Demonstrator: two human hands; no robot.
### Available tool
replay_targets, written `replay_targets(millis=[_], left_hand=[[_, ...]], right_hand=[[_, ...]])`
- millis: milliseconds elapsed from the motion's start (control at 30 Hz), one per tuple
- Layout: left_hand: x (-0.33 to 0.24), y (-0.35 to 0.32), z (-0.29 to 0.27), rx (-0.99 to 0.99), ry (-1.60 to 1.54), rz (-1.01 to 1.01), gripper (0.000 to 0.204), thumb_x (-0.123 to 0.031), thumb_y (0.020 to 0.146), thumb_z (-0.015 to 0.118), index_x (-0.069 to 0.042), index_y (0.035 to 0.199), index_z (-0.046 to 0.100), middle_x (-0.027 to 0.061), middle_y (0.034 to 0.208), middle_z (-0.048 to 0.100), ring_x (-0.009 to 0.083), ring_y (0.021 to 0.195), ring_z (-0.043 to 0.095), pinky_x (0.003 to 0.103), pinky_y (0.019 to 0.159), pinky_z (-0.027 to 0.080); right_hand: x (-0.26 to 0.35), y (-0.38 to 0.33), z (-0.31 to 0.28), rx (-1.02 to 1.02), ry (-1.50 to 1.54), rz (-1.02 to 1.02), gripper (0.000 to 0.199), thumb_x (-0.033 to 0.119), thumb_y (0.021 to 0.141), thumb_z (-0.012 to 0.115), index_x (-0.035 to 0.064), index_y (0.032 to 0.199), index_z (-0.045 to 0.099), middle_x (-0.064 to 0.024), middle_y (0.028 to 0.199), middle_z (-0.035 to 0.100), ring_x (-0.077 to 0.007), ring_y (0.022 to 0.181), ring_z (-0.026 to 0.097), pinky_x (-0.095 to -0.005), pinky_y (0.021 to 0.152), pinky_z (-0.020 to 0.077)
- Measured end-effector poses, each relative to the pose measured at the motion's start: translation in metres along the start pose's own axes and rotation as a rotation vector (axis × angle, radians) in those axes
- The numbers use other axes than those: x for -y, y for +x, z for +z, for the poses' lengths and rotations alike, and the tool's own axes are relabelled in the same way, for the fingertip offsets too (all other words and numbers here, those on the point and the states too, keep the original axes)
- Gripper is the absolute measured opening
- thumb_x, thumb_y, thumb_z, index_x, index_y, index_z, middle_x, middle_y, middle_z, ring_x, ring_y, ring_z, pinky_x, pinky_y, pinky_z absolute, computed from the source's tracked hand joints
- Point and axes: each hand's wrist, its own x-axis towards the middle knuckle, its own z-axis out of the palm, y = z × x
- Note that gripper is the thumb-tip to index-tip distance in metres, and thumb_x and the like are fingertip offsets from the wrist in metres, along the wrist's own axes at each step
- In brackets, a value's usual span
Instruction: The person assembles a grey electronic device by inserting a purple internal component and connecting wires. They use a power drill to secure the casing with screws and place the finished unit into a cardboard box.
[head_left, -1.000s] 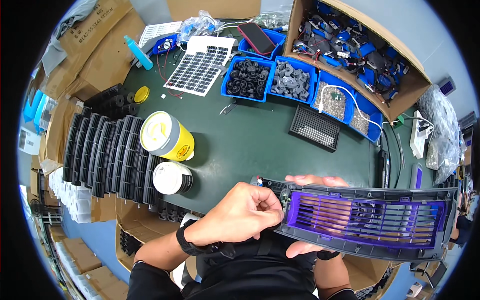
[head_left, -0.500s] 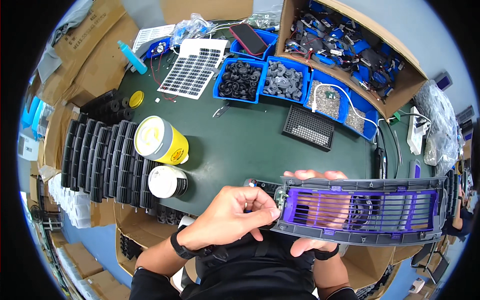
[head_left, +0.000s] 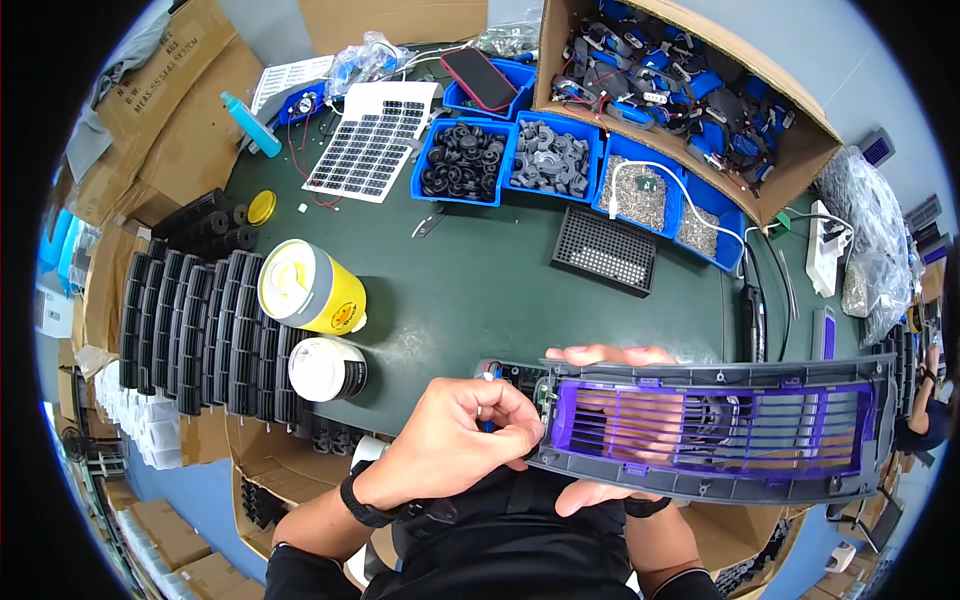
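Purple-and-grey grille frame (head_left: 700,430) is held up in front of the person's body, at the near edge of the green table (head_left: 470,280), with its long side running off to the right. The right hand (head_left: 632,425) grips it from behind, its fingers over the top edge and its thumb at the lower one, the palm showing through the slats. The left hand (head_left: 465,430) has its thumb and fingers bent together at the frame's left end, beside a small green circuit board (head_left: 547,400); whether they pinch anything there I cannot tell.

Writing shows on several things around. The large cardboard box (head_left: 170,130) at the upper left carries dark printed capitals and figures, set aslant. On the table, a white sheet (head_left: 370,140) bears rows of dark rectangular labels, their print too small to read. A yellow tub (head_left: 345,300) with a grey-rimmed lid has a printed emblem with lettering low on its side. Just beside it, a white-lidded jar (head_left: 318,368) wears a black wrap with fine pale print, too blurred to make out.
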Motion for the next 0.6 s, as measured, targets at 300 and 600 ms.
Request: replay_targets(millis=[300, 600], left_hand=[[0.0046, 0.003, -0.0046, 0.043, 0.013, 0.147, 0.004, 0.004, 0.097, 0.072, 0.007, 0.098, 0.073, 0.0073, 0.1, 0.069, 0.0141, 0.086, 0.071, 0.03, 0.077, 0.064], [-0.0011, 0.003, -0.0035, 0.023, 0.001, 0.015, 0.005, 0.002, 0.095, 0.075, 0.005, 0.1, 0.076, 0.005, 0.092, 0.076, 0.0098, 0.085, 0.071, 0.027, 0.078, 0.058]], right_hand=[[0.0014, 0.0034, 0.0045, -0.034, -0.011, -0.031, 0.127, 0.037, 0.053, 0.108, 0.0072, 0.152, 0.033, -0.0255, 0.139, 0.059, -0.0419, 0.135, 0.058, -0.0631, 0.115, 0.0477], [0.005, 0.0028, 0.0049, -0.055, 0.017, -0.013, 0.126, 0.036, 0.051, 0.109, 0.0076, 0.151, 0.036, -0.0247, 0.14, 0.059, -0.0403, 0.136, 0.058, -0.0593, 0.114, 0.0491]])
